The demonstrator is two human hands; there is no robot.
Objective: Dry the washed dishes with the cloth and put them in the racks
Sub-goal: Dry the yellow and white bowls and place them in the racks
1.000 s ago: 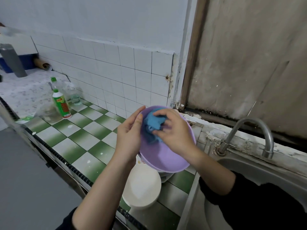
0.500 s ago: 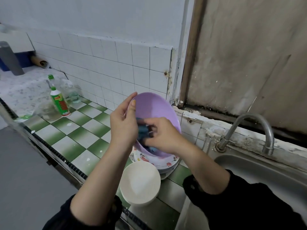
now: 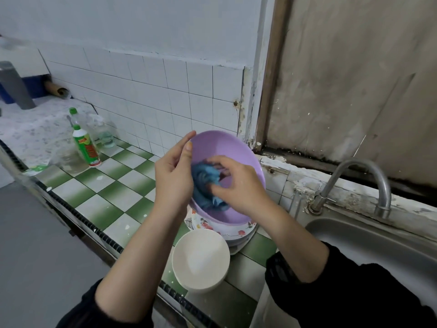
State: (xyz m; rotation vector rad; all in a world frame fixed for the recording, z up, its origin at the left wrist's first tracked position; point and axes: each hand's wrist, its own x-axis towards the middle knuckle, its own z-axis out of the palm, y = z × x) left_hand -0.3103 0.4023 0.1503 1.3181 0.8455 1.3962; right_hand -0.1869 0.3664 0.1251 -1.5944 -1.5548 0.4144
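Observation:
A lilac plastic bowl [image 3: 236, 157] is tilted up above the counter, its inside facing me. My left hand [image 3: 173, 176] holds its left rim, thumb inside and fingers behind. My right hand [image 3: 236, 183] grips a bunched blue cloth [image 3: 204, 183] and presses it against the inside of the bowl. Below the bowl lies a stack of flowered plates [image 3: 234, 230]. A white bowl [image 3: 201, 259] sits on the counter in front of that stack. No rack is in view.
A green-and-white tiled counter [image 3: 113, 192] runs to the left, with a green-labelled bottle [image 3: 86, 144], a clear spray bottle [image 3: 102, 133] and a glass jar [image 3: 71, 159]. A steel sink [image 3: 378, 240] and tap [image 3: 361, 183] are on the right. A tiled wall stands behind.
The bowl has tipped from facing down-left to more upright. My right hand has rubbed the cloth from the bowl's upper part down toward its middle and lower inside.

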